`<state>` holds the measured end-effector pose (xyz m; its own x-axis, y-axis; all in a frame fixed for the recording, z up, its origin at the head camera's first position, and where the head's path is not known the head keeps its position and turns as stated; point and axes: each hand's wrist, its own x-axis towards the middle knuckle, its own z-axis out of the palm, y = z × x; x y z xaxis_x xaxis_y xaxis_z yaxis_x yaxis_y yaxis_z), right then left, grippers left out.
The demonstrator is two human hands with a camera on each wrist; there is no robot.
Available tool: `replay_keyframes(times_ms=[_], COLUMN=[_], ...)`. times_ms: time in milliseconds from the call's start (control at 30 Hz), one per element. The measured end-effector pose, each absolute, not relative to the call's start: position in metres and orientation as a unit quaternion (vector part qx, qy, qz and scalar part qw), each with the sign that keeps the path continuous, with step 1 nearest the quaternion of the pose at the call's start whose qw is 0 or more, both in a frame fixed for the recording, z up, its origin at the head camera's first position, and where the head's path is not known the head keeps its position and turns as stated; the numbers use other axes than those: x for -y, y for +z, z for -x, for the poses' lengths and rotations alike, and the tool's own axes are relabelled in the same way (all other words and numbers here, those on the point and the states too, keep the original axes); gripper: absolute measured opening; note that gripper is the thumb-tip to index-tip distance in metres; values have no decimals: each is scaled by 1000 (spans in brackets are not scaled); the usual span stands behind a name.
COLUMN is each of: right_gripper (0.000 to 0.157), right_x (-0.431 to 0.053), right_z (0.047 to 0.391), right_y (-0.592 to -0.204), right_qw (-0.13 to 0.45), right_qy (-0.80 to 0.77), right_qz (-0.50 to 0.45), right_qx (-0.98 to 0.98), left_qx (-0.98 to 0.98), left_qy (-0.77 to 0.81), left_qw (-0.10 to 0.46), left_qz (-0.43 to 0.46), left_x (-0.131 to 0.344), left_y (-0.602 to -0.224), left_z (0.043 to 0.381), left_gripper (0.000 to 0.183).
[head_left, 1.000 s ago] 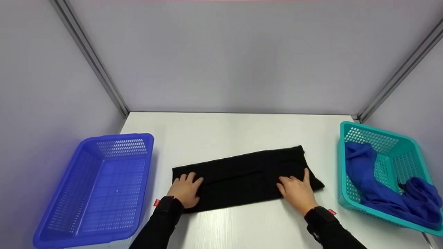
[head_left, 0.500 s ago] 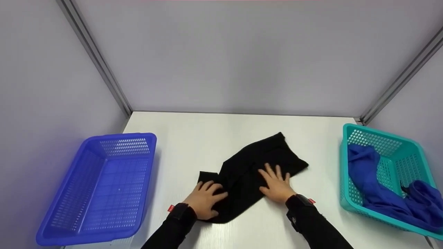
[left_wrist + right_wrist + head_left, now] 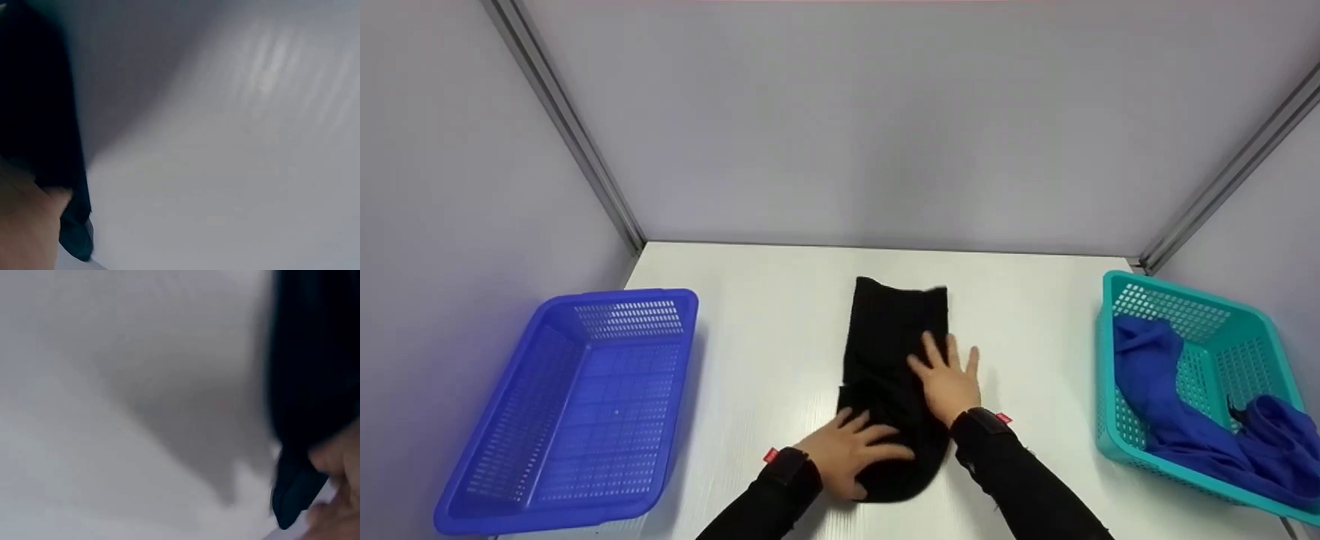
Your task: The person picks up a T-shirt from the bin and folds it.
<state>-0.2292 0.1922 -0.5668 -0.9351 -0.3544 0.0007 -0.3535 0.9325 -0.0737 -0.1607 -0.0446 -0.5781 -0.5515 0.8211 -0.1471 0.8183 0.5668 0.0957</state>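
Note:
A folded black cloth garment (image 3: 889, 322) lies lengthwise away from me on the white table, its near end rounded and a crease across its middle. My left hand (image 3: 851, 454) rests on the near part with its fingers spread. Farther up, along the right edge, my right hand (image 3: 949, 379) presses on the cloth, fingers straight and fanned out. In the left wrist view the dark cloth (image 3: 39, 101) fills the left side above part of the hand. The right wrist view shows the cloth (image 3: 315, 354) at the right, blurred, with fingertips near its lower end.
A blue plastic basket (image 3: 679, 405) stands at the table's left side. To the right, a teal basket (image 3: 1102, 390) holds blue fabric (image 3: 1177, 412). Grey panels (image 3: 885, 127) rise behind the table (image 3: 765, 300) and at both sides.
The black garment has turned counterclockwise from lying across the table to pointing away from me, bunching at its middle. Both hands have come closer together, the left moving right, the right moving left.

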Motion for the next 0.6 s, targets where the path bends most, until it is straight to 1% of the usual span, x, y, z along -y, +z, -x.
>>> replay_keyframes(times_ms=[100,167,300,433,600], right_gripper=[55,57,51,47,46], right_x=[-188,-185,-176,-169,-171], right_z=[232,233,230,223,214], right_y=[-566,-563,-555,-552,-554], right_qw=[-10,-16,-25,-48,-53], right_qy=[-71,-104,-148,-189,-255], right_qz=[119,114,144,187,233], right_qx=[-990,-988,-978,-963,-937], left_qx=[-868,-869,-890,-913,-944], left_qy=[-18,-30,-31,-18,-5], left_qw=[87,86,87,80,45], left_qz=[-489,-487,-446,-399,-328], left_x=[35,28,14,2,1], left_y=[-584,-589,-600,-604,-608], left_z=[161,163,167,171,177], left_gripper=[77,71,67,63,58])
